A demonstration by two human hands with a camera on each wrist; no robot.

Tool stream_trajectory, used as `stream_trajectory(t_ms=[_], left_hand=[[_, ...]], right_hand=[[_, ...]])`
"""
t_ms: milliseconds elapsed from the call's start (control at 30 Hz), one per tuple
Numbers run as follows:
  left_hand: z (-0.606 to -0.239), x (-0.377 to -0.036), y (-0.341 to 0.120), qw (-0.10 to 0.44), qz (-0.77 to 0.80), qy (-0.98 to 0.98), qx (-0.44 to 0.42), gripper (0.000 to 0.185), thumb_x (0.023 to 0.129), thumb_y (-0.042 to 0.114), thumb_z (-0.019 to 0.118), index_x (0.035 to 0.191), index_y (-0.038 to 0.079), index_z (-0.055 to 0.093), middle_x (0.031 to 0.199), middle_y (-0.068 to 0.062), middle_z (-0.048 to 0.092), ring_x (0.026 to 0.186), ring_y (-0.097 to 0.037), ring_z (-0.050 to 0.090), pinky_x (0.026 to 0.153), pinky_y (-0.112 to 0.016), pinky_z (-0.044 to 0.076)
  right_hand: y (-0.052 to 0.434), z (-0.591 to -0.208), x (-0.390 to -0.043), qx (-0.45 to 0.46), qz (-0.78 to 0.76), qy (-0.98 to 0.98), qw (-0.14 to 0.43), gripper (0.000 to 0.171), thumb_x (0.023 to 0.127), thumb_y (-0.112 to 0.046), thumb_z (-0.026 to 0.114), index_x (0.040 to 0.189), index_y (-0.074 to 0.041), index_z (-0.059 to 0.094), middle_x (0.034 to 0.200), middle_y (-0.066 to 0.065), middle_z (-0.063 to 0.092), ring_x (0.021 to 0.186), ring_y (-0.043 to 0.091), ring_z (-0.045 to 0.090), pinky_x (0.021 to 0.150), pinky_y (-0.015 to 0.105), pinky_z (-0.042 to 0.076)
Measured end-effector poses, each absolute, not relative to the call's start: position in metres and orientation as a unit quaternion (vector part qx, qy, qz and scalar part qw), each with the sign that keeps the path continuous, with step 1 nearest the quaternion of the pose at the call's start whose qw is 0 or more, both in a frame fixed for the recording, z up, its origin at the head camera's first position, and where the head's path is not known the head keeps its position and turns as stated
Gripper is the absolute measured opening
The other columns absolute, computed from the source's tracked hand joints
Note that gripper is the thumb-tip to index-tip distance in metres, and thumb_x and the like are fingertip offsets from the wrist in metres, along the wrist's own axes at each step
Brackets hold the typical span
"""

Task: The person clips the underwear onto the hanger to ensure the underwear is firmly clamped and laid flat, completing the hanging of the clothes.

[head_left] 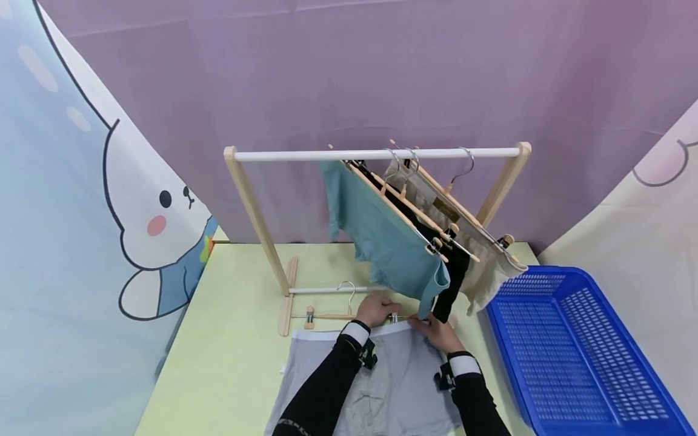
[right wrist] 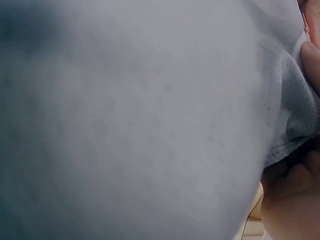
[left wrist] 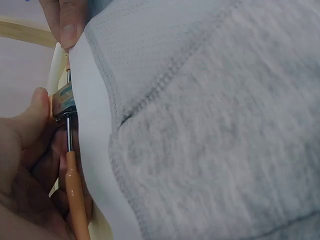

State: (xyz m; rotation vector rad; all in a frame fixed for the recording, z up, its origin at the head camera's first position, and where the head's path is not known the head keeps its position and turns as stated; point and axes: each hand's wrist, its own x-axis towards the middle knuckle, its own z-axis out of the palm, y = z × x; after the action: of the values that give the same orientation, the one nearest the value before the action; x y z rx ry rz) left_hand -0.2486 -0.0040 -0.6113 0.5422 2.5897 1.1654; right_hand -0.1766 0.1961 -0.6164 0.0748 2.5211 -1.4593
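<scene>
Grey shorts with a white waistband lie spread over the table's front. Along the waistband runs a wooden clip hanger, its metal hook pointing away from me. My left hand pinches the hanger's right clip, its thumb on the clip's outer side and its fingers behind the bar. To the right of it, my right hand pinches the waistband near its right corner. The left clip stands apart from the cloth. Fabric fills most of the right wrist view.
Behind the hands stands a rack with a white rail and wooden legs. From it hang a teal garment, a black one and beige trousers, close above my right hand. A blue basket sits at right.
</scene>
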Motion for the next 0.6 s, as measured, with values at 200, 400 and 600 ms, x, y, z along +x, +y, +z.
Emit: stream_trajectory(t_ms=[200,400,600], left_hand=[[-0.6188,-0.2495,-0.0033,0.133,0.384,0.896,0.177,0.043,0.094,0.038,0.066,0.069,0.003,0.074,0.061,-0.008,0.065,0.06,-0.023,0.061,0.062,-0.032,0.049],[-0.6163,-0.2488,-0.0047,0.141,0.377,0.901,0.163,0.046,0.093,0.04,0.066,0.065,0.005,0.072,0.061,-0.007,0.066,0.063,-0.024,0.063,0.063,-0.032,0.05],[-0.6185,-0.2528,-0.0036,0.146,0.389,0.895,0.161,0.058,0.094,0.041,0.065,0.048,0.012,0.044,0.045,0.003,0.034,0.042,-0.016,0.035,0.049,-0.027,0.03]], right_hand=[[0.194,-0.6173,-0.1773,0.011,-0.492,0.865,0.099,0.024,0.098,-0.026,0.064,0.112,-0.006,0.067,0.114,0.011,0.065,0.116,0.034,0.057,0.093,0.047,0.045],[0.193,-0.6185,-0.181,0.01,-0.501,0.862,0.078,0.016,0.096,-0.02,0.067,0.104,-0.005,0.067,0.111,0.013,0.065,0.111,0.03,0.057,0.091,0.043,0.044],[0.1933,-0.6171,-0.1842,0.019,-0.501,0.863,0.066,0.016,0.093,-0.019,0.071,0.098,-0.004,0.066,0.103,0.012,0.067,0.104,0.027,0.059,0.089,0.042,0.045]])
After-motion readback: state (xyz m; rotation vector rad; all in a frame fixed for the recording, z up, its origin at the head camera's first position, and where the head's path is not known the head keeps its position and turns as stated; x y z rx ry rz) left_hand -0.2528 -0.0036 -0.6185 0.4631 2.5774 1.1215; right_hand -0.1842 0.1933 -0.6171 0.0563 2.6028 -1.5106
